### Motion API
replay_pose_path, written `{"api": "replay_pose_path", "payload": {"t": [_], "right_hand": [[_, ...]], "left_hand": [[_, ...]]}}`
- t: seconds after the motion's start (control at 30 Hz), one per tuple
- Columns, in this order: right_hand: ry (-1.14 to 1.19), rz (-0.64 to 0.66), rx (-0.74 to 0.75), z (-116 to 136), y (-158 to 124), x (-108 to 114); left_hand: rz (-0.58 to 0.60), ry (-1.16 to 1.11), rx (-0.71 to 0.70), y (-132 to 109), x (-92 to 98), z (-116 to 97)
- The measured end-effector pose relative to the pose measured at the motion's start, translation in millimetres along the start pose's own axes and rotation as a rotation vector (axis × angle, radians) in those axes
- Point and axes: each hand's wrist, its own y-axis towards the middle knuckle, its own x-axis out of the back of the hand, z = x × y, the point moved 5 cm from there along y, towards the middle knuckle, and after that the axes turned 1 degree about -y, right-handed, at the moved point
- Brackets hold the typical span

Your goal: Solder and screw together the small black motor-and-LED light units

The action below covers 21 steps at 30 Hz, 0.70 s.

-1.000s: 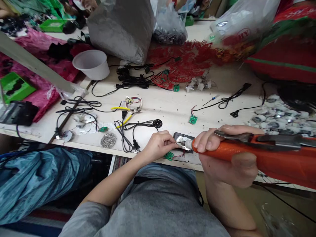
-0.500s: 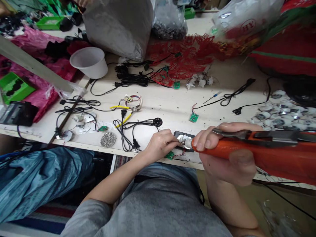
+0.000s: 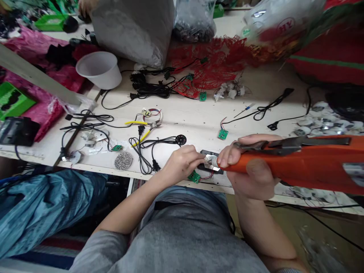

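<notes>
My right hand (image 3: 250, 172) is wrapped round an orange electric screwdriver (image 3: 307, 163) with a dark lever along its top. Its tip points left, at a small black housing (image 3: 218, 170) holding a whitish, shiny part. My left hand (image 3: 183, 163) is closed in a pinch at the left end of the tip; what the fingertips hold is too small to make out. Beside the left hand, near the table's front edge, a green circuit board (image 3: 194, 176) lies with red and black wires running to the right.
Yellow-handled pliers (image 3: 142, 137), a round dish of screws (image 3: 123, 160) and coiled black power cords (image 3: 145, 159) lie to the left. Another circuit board (image 3: 223, 134) sits ahead. A white tub (image 3: 99, 72) and grey bag (image 3: 133, 30) stand behind. White round parts (image 3: 321, 121) are heaped at right.
The orange screwdriver has swung to a more level angle, and its tip has shifted slightly left with my right hand. My left hand stays pinched beside the tip. The view has moved a little.
</notes>
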Motion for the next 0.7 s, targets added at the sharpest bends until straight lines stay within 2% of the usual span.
{"api": "replay_pose_path", "payload": {"t": [0.07,0.17,0.27,0.4,0.7], "right_hand": [[-0.013,0.013,0.001,0,0,1],[-0.040,-0.055,0.009,6,0,0],[-0.040,-0.134,0.017,15,0,0],[-0.014,-0.096,0.013,22,1,1],[-0.001,-0.166,0.015,14,1,0]], "left_hand": [[-0.032,-0.019,0.122,3,5.2,7],[0.054,-0.042,0.247,8,-0.7,12],[0.142,-0.058,0.276,13,-14.1,10],[0.141,-0.088,0.330,18,-24.8,9],[0.110,-0.151,0.424,17,-25.8,11]]}}
